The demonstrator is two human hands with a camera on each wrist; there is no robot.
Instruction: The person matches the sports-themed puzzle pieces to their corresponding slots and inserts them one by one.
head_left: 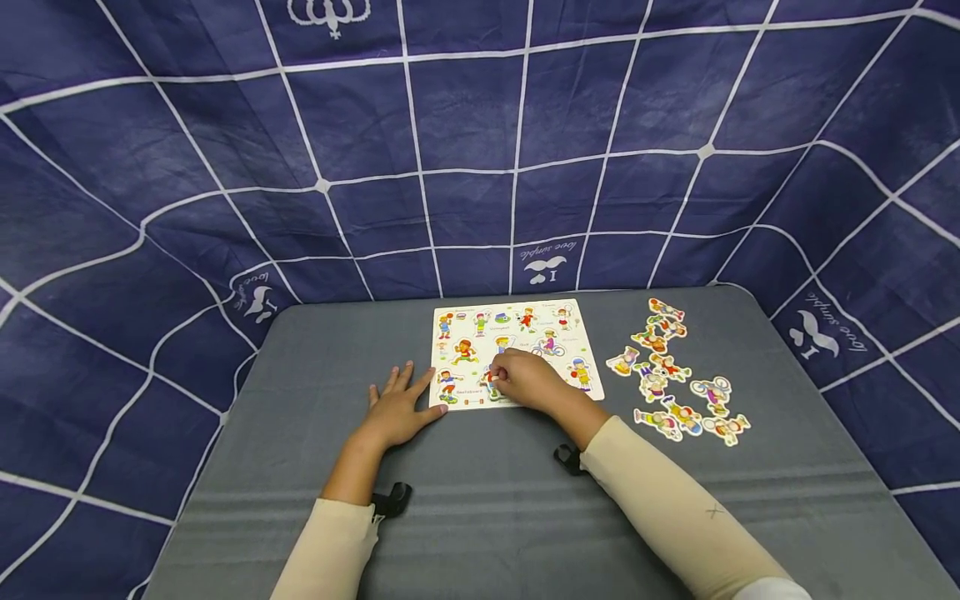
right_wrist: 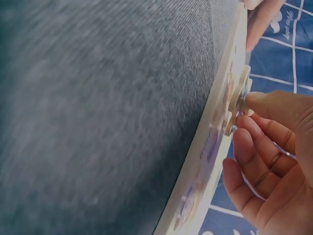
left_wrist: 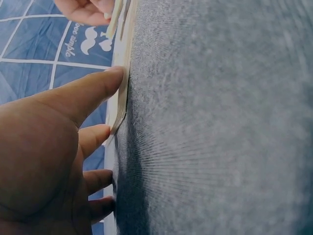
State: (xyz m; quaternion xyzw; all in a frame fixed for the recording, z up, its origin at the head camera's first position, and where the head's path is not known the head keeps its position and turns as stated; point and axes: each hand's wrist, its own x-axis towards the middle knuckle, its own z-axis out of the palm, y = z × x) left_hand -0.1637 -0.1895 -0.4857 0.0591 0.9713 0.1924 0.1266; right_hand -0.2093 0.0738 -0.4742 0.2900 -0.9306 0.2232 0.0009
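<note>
A pale puzzle board (head_left: 583,333) printed with sports figures lies on the grey table. My right hand (head_left: 528,379) is over its lower middle, pinching a figure-shaped puzzle piece (right_wrist: 238,98) between thumb and fingers. The right wrist view has this piece tilted close against the board's face; whether it sits in a recess I cannot tell. My left hand (head_left: 396,411) rests at the board's lower left corner with fingers spread, and its thumb (left_wrist: 105,81) touches the board's edge. The right hand hides part of the board in the head view.
Several loose figure pieces (head_left: 652,383) lie scattered on the table to the right of the board, some overlapping. A blue cloth with white lines (head_left: 465,208) hangs behind and at both sides of the table (head_left: 480,500). Black wrist mounts (head_left: 393,500) sit beneath the forearms.
</note>
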